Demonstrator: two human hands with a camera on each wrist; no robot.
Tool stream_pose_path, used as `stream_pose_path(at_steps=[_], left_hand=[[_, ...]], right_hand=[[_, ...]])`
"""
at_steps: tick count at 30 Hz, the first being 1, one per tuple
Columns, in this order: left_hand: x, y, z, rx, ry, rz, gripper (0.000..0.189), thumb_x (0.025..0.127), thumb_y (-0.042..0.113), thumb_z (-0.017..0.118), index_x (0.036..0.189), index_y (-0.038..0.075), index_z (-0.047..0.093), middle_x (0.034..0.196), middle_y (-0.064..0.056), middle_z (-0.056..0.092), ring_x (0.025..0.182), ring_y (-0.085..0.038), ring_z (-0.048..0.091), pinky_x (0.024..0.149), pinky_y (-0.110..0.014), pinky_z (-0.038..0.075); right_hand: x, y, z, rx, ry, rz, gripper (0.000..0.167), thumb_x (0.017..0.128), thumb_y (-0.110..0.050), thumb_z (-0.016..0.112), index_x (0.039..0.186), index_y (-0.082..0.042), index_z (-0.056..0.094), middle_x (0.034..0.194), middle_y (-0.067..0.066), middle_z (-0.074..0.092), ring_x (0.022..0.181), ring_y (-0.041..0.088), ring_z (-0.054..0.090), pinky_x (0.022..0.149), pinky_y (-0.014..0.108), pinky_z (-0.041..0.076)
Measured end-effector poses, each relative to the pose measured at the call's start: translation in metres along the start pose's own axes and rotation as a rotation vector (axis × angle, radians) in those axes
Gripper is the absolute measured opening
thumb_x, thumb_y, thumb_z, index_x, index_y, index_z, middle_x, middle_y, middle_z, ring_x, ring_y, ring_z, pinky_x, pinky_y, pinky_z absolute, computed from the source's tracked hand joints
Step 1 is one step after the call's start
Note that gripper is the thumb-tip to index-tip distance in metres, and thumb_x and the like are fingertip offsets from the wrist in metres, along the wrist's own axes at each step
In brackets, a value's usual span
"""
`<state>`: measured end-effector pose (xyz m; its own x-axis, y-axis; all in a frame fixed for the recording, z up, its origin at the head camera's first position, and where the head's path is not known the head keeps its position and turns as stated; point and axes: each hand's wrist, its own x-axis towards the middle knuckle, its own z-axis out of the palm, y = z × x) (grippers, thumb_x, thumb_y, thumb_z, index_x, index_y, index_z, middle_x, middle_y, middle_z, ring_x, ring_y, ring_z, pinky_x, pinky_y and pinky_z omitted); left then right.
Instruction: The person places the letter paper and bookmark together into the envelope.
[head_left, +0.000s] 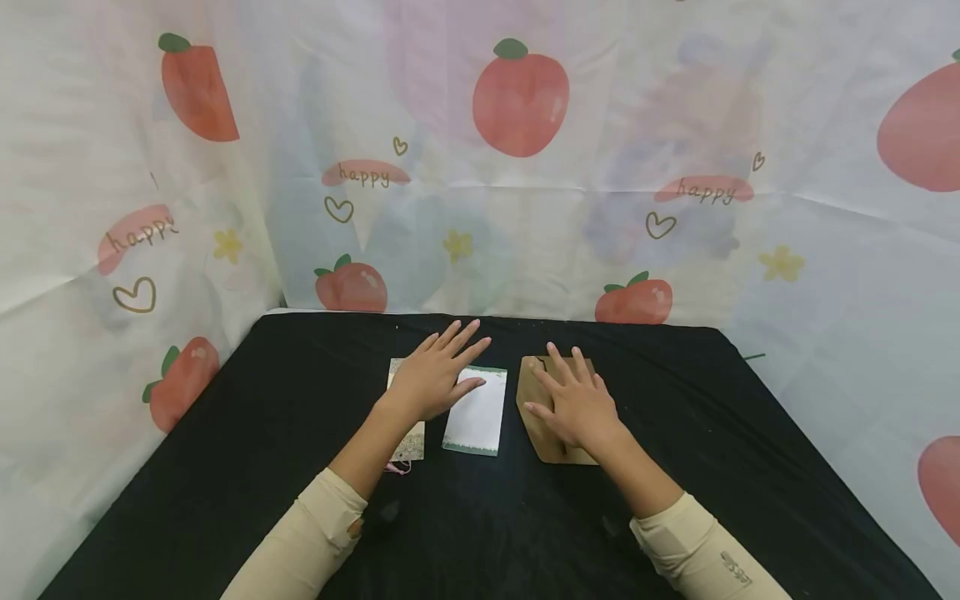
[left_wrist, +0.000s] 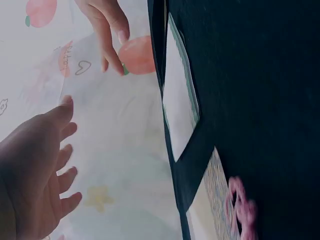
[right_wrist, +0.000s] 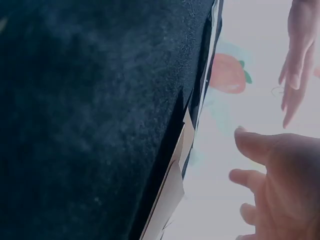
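My left hand [head_left: 429, 382] is spread with fingers straight, above a patterned card [head_left: 411, 442] and the edge of a white card [head_left: 477, 421]. It holds nothing; in the left wrist view a gap shows between this hand [left_wrist: 35, 165] and both cards. A pink cord [left_wrist: 244, 210] hangs from the patterned card, which my hand partly hides in the head view. Over a brown paper envelope [head_left: 534, 412], my right hand [head_left: 583, 410] hovers palm down with fingers apart. From the right wrist view, the envelope [right_wrist: 167, 200] lies below that hand, its flap slightly raised.
Black cloth [head_left: 465, 533] covers the table under the cards and envelope. A pale curtain [head_left: 525, 233] printed with red fruit, hearts and yellow flowers hangs behind the table and along both sides.
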<state>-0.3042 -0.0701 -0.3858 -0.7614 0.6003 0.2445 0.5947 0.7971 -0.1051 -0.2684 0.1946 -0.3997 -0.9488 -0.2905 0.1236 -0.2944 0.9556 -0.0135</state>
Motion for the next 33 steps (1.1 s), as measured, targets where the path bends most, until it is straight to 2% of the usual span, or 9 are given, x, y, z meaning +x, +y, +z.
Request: stream_pose_path(at_steps=[7, 13, 20, 29, 33], left_hand=[[0.009, 0.013, 0.005, -0.017, -0.076, 0.011, 0.067, 0.108, 0.057, 0.041, 0.166, 0.026, 0.027, 0.172, -0.002, 0.010, 0.156, -0.027, 0.016, 0.123, -0.046, 0.021], [0.017, 0.022, 0.008, -0.041, -0.141, 0.018, 0.064, 0.108, 0.057, 0.041, 0.163, 0.023, 0.036, 0.171, -0.002, 0.018, 0.154, -0.026, 0.022, 0.121, -0.045, 0.025], [0.023, 0.033, 0.011, -0.030, -0.180, 0.028, 0.062, 0.109, 0.058, 0.038, 0.158, 0.021, 0.046, 0.169, -0.003, 0.026, 0.152, -0.025, 0.028, 0.121, -0.045, 0.026], [0.030, 0.056, 0.017, -0.019, -0.271, 0.049, 0.061, 0.108, 0.058, 0.039, 0.157, 0.023, 0.048, 0.168, 0.001, 0.028, 0.152, -0.019, 0.028, 0.121, -0.042, 0.028], [0.034, 0.064, 0.020, -0.024, -0.306, 0.092, 0.061, 0.108, 0.058, 0.039, 0.157, 0.023, 0.047, 0.167, 0.001, 0.029, 0.152, -0.018, 0.029, 0.120, -0.040, 0.029]], right_hand=[[0.000, -0.001, -0.002, 0.015, -0.092, 0.050, 0.069, 0.104, -0.051, 0.057, 0.162, -0.017, 0.039, 0.169, 0.022, 0.016, 0.151, 0.051, 0.011, 0.110, 0.072, 0.030], [0.001, 0.000, -0.003, 0.016, -0.155, 0.079, 0.066, 0.105, -0.051, 0.056, 0.160, -0.018, 0.042, 0.168, 0.023, 0.017, 0.151, 0.052, 0.012, 0.108, 0.073, 0.032], [0.002, 0.002, -0.004, 0.027, -0.168, 0.084, 0.065, 0.105, -0.050, 0.057, 0.159, -0.017, 0.044, 0.167, 0.025, 0.017, 0.150, 0.054, 0.015, 0.107, 0.073, 0.033], [0.000, 0.002, -0.001, 0.008, -0.212, 0.111, 0.066, 0.104, -0.050, 0.057, 0.160, -0.016, 0.043, 0.168, 0.025, 0.015, 0.150, 0.053, 0.015, 0.106, 0.071, 0.036], [0.001, 0.003, -0.001, -0.004, -0.223, 0.121, 0.067, 0.105, -0.050, 0.057, 0.160, -0.016, 0.041, 0.168, 0.026, 0.014, 0.150, 0.053, 0.015, 0.104, 0.071, 0.038]])
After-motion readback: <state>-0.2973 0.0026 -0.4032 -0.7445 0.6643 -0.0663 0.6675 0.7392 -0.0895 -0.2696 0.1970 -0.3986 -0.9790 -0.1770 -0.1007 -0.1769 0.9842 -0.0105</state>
